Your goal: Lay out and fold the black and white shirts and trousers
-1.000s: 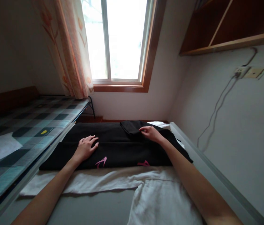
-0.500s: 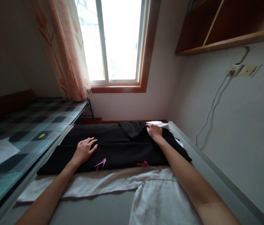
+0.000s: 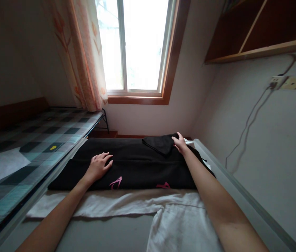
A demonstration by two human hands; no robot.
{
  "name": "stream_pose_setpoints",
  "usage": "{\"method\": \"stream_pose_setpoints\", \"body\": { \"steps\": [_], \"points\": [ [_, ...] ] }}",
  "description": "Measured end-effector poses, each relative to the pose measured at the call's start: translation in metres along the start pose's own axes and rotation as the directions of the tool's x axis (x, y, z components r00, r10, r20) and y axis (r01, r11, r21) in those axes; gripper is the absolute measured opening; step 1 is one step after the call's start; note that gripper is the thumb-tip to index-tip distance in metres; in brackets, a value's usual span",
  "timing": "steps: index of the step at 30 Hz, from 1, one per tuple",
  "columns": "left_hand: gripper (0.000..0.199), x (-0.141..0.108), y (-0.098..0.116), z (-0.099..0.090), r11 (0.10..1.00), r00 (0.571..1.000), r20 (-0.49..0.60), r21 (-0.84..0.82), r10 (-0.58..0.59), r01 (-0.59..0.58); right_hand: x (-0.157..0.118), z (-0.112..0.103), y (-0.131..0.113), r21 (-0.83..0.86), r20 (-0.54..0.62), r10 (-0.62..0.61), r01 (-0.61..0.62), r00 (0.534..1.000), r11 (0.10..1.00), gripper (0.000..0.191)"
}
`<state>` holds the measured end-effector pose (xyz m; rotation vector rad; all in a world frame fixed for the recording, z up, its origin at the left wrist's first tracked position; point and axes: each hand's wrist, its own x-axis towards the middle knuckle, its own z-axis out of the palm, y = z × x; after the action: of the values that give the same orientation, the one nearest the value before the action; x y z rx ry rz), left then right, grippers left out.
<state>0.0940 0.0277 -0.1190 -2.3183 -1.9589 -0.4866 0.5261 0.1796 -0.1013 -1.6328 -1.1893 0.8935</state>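
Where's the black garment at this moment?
In the head view, the black garment lies at lower centre, below the window, the left hand on it, the right hand gripping its flap, the white garment along its near edge.

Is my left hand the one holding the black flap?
No, the right hand holds the flap, while the left hand rests on the black garment.

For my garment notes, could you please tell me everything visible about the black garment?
The black garment looks like soft, matte cloth, lying folded, crossed by a fold line, with two pink marks along its near edge, which borders a whitish garment. The left hand rests on it; the right hand pinches a folded flap at its far side.
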Motion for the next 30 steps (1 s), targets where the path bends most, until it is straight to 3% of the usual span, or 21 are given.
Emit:
{"method": "stream_pose_setpoints", "body": {
  "steps": [4, 10, 16, 19, 22, 24, 27, 30],
  "points": [
    [0.041, 0.000, 0.002, -0.001, 1.000, 1.000, 0.002, 0.000, -0.002, 0.002, 0.009, 0.006, -0.001, -0.131, -0.003, -0.037, 0.036, 0.999, 0.991, 0.065],
    [0.040, 0.000, 0.000, 0.001, 1.000, 1.000, 0.003, 0.004, 0.000, 0.000, 0.030, -0.003, -0.003, -0.264, -0.042, -0.094, 0.079, 0.995, 0.961, 0.067],
    [0.039, 0.000, -0.001, 0.001, 1.000, 1.000, -0.020, -0.011, 0.010, -0.010, 0.020, 0.004, 0.002, -0.388, -0.022, -0.153, 0.133, 0.988, 0.912, 0.077],
    [0.039, 0.000, -0.001, 0.001, 1.000, 1.000, -0.025, -0.008, 0.012, -0.012, 0.004, 0.015, -0.003, -0.562, -0.059, -0.169, 0.107, 0.984, 0.820, 0.070],
    [0.039, 0.000, -0.001, 0.001, 1.000, 1.000, -0.023, -0.002, 0.011, -0.011, -0.015, 0.025, -0.010, -0.736, -0.102, -0.309, 0.137, 0.946, 0.663, 0.057],
    [0.039, 0.000, 0.000, 0.001, 1.000, 1.000, -0.018, 0.001, 0.006, -0.006, -0.029, 0.031, -0.013, -0.772, 0.066, -0.413, 0.309, 0.908, 0.556, 0.050],
    [0.039, 0.000, 0.000, 0.001, 1.000, 1.000, -0.015, -0.002, 0.002, -0.002, -0.049, 0.035, -0.012, -0.712, 0.389, -0.451, 0.572, 0.804, 0.407, 0.042],
    [0.039, 0.000, 0.001, 0.000, 1.000, 1.000, -0.013, -0.005, -0.002, 0.002, -0.066, 0.036, -0.009, -0.731, 0.437, -0.509, 0.622, 0.742, 0.279, 0.033]
  ]
}}
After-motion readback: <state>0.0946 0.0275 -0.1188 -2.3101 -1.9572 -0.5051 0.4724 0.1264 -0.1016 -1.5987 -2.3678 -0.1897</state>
